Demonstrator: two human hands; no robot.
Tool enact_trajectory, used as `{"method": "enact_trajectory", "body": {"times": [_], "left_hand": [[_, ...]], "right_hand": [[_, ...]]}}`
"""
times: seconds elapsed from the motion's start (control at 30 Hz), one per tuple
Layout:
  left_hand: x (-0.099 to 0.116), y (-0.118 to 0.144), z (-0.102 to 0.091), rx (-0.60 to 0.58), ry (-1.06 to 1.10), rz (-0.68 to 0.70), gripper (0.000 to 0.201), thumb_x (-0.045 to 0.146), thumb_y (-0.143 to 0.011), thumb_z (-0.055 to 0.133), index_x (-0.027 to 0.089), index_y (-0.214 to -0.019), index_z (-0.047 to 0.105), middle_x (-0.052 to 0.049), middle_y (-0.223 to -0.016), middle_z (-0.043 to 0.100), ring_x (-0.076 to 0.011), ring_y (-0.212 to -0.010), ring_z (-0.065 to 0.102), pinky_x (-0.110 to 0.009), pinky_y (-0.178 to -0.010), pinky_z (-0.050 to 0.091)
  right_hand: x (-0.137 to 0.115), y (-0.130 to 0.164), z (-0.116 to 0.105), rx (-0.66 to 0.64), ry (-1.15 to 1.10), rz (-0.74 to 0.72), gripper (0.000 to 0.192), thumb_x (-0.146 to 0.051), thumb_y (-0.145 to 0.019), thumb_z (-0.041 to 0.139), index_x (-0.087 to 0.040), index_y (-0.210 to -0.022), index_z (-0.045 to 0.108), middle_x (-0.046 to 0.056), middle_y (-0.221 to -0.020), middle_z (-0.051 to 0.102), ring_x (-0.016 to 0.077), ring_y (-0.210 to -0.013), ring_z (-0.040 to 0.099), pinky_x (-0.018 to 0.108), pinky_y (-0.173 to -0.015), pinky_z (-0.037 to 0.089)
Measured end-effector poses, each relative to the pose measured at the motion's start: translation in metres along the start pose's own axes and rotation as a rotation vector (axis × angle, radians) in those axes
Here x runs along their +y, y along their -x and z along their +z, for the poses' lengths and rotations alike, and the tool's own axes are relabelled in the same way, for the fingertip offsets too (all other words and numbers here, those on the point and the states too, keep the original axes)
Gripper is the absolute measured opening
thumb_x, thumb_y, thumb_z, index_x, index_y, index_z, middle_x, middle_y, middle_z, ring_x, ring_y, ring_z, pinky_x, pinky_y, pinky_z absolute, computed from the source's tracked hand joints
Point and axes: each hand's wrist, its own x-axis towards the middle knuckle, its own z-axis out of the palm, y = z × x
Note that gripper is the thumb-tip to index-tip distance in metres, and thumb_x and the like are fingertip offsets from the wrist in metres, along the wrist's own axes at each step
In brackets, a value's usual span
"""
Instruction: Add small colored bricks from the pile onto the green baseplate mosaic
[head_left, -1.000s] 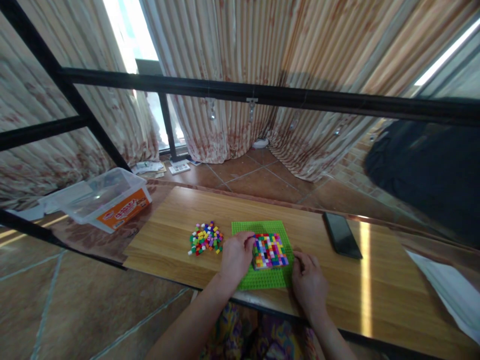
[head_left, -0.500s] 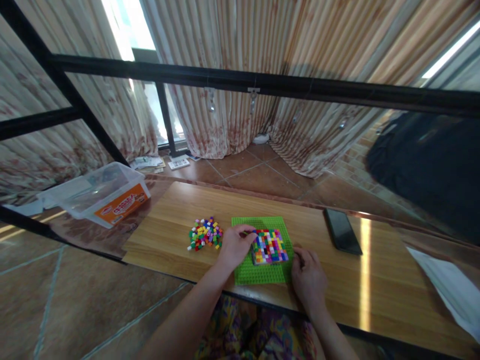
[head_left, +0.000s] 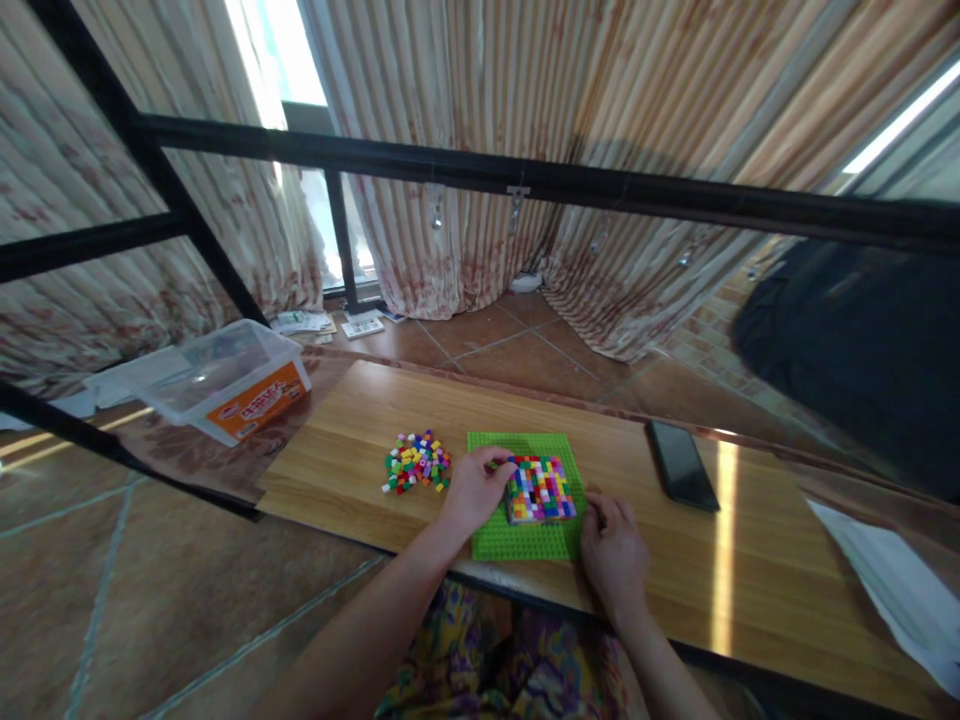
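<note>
A green studded baseplate [head_left: 525,545] lies on the wooden table, bearing a low block of small multicoloured toy bricks [head_left: 541,490]. At the block's upper left corner, my left hand [head_left: 472,490] has its thumb and forefinger closed in a pinch. Whatever lies between those fingertips is too small to make out. My right hand [head_left: 616,550] rests on the table with curled fingers, its fingertips against the right edge of the baseplate. Left of the plate is a loose pile of small bricks [head_left: 418,462] in mixed colours.
A black phone [head_left: 682,465] lies on the table [head_left: 360,410] to the right. White paper [head_left: 885,590] is at the far right. Beyond the left end stands a clear plastic box [head_left: 225,385] with an orange label. A black metal rail [head_left: 480,165] crosses in front of the curtains.
The view has shifted slightly. Both hands keep nearly the same places, the left at the block's corner and the right at the baseplate's edge.
</note>
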Motion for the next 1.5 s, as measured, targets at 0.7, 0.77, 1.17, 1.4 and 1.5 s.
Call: {"method": "enact_trajectory", "body": {"times": [0.7,0.77,1.17,1.4,1.5], "left_hand": [[-0.049,0.061,-0.085,0.173,-0.321,0.044,0.016,0.015,-0.081,0.051,0.019,-0.087,0.066,-0.004,-0.088,0.068,-0.0158,-0.083,0.062,-0.028,-0.077,0.049],[-0.046,0.058,-0.081,0.14,-0.408,0.071,0.018,0.015,-0.082,0.05,0.02,-0.089,0.066,-0.004,-0.091,0.067,-0.0163,-0.085,0.062,-0.028,-0.078,0.048],[-0.032,0.05,-0.067,0.086,-0.747,0.017,0.014,0.022,-0.086,0.049,0.022,-0.091,0.062,-0.004,-0.094,0.064,-0.0187,-0.086,0.06,-0.027,-0.072,0.043],[-0.028,0.048,-0.064,0.079,-0.805,0.018,0.012,0.021,-0.085,0.049,0.021,-0.084,0.061,-0.006,-0.089,0.064,-0.0199,-0.084,0.059,-0.028,-0.07,0.042],[-0.026,0.048,-0.063,0.069,-0.82,0.001,0.013,0.018,-0.084,0.048,0.021,-0.083,0.061,-0.005,-0.084,0.064,-0.0198,-0.081,0.06,-0.028,-0.068,0.042]], "right_hand": [[0.001,0.0,-0.002,0.005,0.041,0.02,0.029,-0.029,-0.085,0.041,-0.017,-0.098,0.064,0.008,-0.1,0.061,0.0169,-0.082,0.055,0.028,-0.066,0.036],[0.001,0.0,-0.002,0.005,0.048,0.018,0.03,-0.029,-0.085,0.041,-0.017,-0.098,0.064,0.008,-0.1,0.061,0.0169,-0.082,0.055,0.028,-0.066,0.036],[-0.001,0.0,-0.004,0.0,0.05,0.005,0.03,-0.03,-0.086,0.04,-0.017,-0.097,0.064,0.008,-0.097,0.06,0.0168,-0.081,0.054,0.028,-0.065,0.036],[-0.001,0.0,-0.003,0.001,0.034,-0.006,0.03,-0.029,-0.086,0.04,-0.017,-0.098,0.065,0.008,-0.097,0.061,0.0171,-0.082,0.054,0.028,-0.067,0.037],[0.0,0.0,-0.002,0.004,0.025,0.005,0.031,-0.03,-0.086,0.039,-0.017,-0.099,0.065,0.008,-0.097,0.061,0.0171,-0.083,0.055,0.028,-0.067,0.038]]}}
